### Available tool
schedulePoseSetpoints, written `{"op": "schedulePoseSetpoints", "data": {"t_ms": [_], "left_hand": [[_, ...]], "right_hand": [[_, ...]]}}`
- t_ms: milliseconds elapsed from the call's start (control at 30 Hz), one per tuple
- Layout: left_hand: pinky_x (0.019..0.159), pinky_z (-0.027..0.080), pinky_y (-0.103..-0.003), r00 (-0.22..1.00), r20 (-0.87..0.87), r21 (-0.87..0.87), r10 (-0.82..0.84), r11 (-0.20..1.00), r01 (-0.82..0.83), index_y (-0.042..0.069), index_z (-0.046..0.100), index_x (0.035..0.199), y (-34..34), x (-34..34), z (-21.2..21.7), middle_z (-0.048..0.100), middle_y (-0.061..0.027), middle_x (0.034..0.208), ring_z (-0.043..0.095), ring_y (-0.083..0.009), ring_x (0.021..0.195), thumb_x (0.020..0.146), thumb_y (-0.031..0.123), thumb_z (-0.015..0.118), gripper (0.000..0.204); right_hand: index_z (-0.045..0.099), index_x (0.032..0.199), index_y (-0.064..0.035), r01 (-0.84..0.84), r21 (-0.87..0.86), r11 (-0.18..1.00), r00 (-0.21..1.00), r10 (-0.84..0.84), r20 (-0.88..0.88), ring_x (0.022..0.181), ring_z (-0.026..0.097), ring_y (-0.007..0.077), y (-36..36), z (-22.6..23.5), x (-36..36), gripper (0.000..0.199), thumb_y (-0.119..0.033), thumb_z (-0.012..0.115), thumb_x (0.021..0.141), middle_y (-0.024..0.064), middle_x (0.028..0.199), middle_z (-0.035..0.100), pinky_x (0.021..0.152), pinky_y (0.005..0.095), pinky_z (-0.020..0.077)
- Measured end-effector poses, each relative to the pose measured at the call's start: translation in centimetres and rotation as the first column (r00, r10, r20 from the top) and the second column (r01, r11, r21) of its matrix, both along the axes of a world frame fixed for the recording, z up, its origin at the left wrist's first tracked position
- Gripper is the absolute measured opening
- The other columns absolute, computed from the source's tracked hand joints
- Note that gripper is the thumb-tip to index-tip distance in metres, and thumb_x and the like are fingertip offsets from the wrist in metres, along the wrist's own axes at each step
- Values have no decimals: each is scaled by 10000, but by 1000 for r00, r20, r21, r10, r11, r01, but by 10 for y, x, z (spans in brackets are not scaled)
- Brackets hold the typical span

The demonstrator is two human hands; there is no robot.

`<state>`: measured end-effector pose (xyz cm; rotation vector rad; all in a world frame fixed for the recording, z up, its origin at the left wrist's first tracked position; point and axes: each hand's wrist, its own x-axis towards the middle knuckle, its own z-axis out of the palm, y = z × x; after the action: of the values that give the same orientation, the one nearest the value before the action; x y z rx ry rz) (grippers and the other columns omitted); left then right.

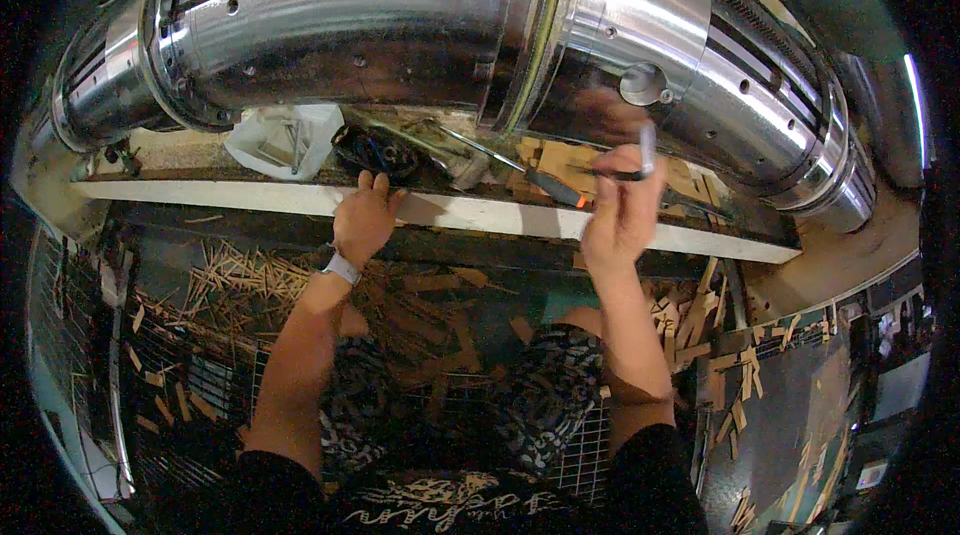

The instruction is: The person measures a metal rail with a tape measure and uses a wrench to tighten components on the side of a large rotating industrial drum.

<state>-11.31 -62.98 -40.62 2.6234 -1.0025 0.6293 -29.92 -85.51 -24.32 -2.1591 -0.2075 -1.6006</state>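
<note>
My left hand (365, 222) lies on the white beam (460, 208), its fingers stretched out toward a dark crumpled bundle (375, 150); nothing shows in its grip. Raised at the right, my right hand (625, 215) is closed on a small L-shaped hex key (647, 150), one leg bright and the other dark. Motion smears that hand and the tool a little. They are just in front of a large shiny metal cylinder (420, 35) with several screw holes. Between my hands a screwdriver (555, 188) with a black and orange handle rests across the ledge.
A white plastic container (285, 140) with metal pieces inside stands on the ledge at the left. Flat tan strips (560, 155) lie behind the screwdriver. Many thin scraps (245, 275) cover the floor below the beam. Metal grating (585, 455) shows under my legs.
</note>
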Motion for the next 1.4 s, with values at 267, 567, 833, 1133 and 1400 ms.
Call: {"op": "schedulePoseSetpoints", "data": {"t_ms": [267, 567, 833, 1133, 1400], "left_hand": [[422, 474, -387, 996, -57, -5, 74, 997, -74, 24, 462, 902, -3, -14, 20, 471, -156, 889, 560, -306, 546, 872, 333, 485, 311], [445, 481, -397, 995, -13, 2, 97, 995, -97, 20, 469, 897, -3, -12, 18, 476, -157, 891, 566, -316, 575, 872, 355, 477, 336], [606, 490, -459, 975, -207, 47, 79, 996, -71, 13, 463, 1040, -4, -15, 33, 505, -234, 1015, 578, -387, 710, 874, 345, 452, 371], [497, 448, -455, 992, -123, -4, 34, 999, -35, 39, 472, 866, -7, -13, 31, 480, -191, 870, 544, -364, 633, 843, 303, 525, 270], [488, 455, -455, 993, -121, 28, 6, 1000, -2, 37, 473, 877, -4, -4, 20, 487, -201, 877, 547, -366, 616, 851, 288, 515, 256]], "right_hand": [[483, 833, -17, 41, 485, 874, 842, 231, -488, 614, 426, 87, -39, -33, -46, 166, -158, 455, 915, 15, 704, 482, 577, 223, 384], [532, 815, -9, 63, 284, 957, 817, 114, -566, 560, 423, 136, -66, -17, -30, 169, -167, 527, 872, 88, 610, 476, 538, 270, 379], [545, 807, -19, 46, 110, 993, 694, 47, -718, 531, 458, 221, -84, 14, -27, 189, -200, 539, 862, 124, 605, 486, 524, 314, 391], [553, 780, -57, 130, -263, 956, 689, -278, -669, 635, 550, 347, -86, 29, -25, 208, -261, 560, 826, 158, 689, 552, 564, 412, 433], [548, 751, -69, 212, -257, 943, 785, -321, -530, 614, 561, 325, -74, 11, -25, 203, -261, 580, 809, 143, 667, 555, 513, 393, 433]]}}
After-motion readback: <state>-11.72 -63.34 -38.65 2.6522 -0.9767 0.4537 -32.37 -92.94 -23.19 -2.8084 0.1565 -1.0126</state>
